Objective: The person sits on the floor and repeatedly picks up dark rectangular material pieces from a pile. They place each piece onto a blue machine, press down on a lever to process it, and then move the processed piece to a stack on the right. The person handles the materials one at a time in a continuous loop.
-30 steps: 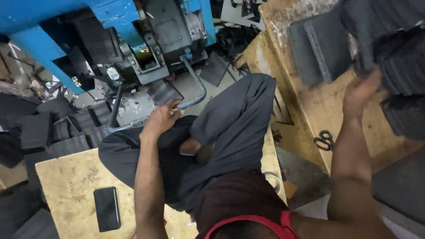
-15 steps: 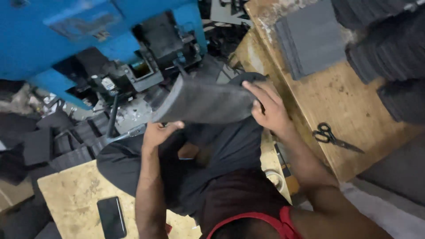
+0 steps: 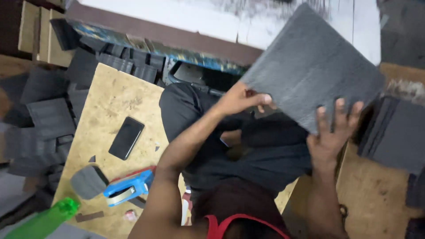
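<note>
Head view, looking down over the person's lap: both hands hold up a large grey felt-like sheet (image 3: 312,66), which stands tilted in the upper right of the picture, above the knees and clear of every surface. The left hand (image 3: 239,99) grips the sheet's lower left edge, fingers curled over the edge with the thumb behind it, so the hand is closed on the material. The right hand (image 3: 332,130) supports the sheet's lower corner from below, its fingers (image 3: 338,110) spread and pressed flat against the grey face, only partly closed. The person sits in dark trousers (image 3: 248,155) and a dark top with a red trim (image 3: 241,221). To the left lies a pale wooden desk (image 3: 110,97), its surface speckled and bearing small dark offcuts. On it rests a black phone (image 3: 126,138), face up and set at a slant, well apart from both hands. Nearer the bottom edge of the desk lie a blue tape dispenser (image 3: 128,188) and, just beside it, a rounded grey pad (image 3: 87,181). A green bottle (image 3: 44,221) shows at the lower left corner, blurred. Stacks of dark grey cut pieces (image 3: 44,119) are heaped along the far left, beyond the desk's edge, and further ones line the top of the desk. At the right, a second pile of grey sheets (image 3: 394,132) rests on another wooden surface (image 3: 372,194), just beside the right hand.
</note>
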